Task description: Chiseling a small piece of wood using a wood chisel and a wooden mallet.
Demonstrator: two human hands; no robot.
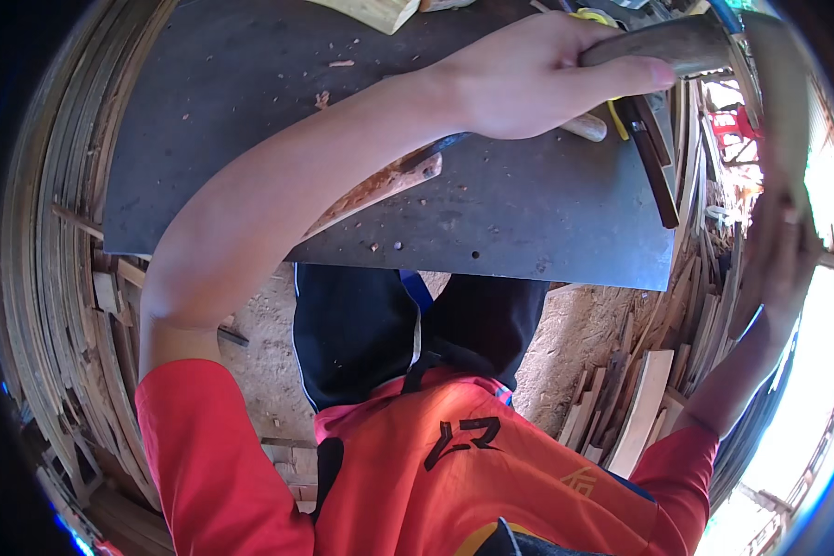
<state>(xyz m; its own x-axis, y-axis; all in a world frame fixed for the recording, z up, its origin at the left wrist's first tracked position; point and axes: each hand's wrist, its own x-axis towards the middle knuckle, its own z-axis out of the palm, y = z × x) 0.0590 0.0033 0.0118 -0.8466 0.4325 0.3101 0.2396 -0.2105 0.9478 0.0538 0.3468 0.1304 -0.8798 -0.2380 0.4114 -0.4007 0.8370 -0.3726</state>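
My left hand (537, 74) reaches across the dark table and is closed on a thick grey-brown piece of wood (663, 46), its thumb lying along the near side. The other fingers are hidden. At the far right my right hand (786, 241) is raised and blurred, and looks closed around a long brownish piece of wood (777, 102) standing upright. Whether the two pieces touch cannot be made out. Below my left hand are a rounded wooden handle (586, 127) and a yellow loop (617, 119). A reddish-brown wooden piece (385, 190) lies partly under my left forearm.
The dark tabletop (528, 213) carries wood chips and has a small hole near its front edge. A pale wood block (375, 11) lies at the back. Beside the right edge is a dark bar (653, 167). Stacked wood strips (60, 241) line the left; more boards (644, 408) stand right.
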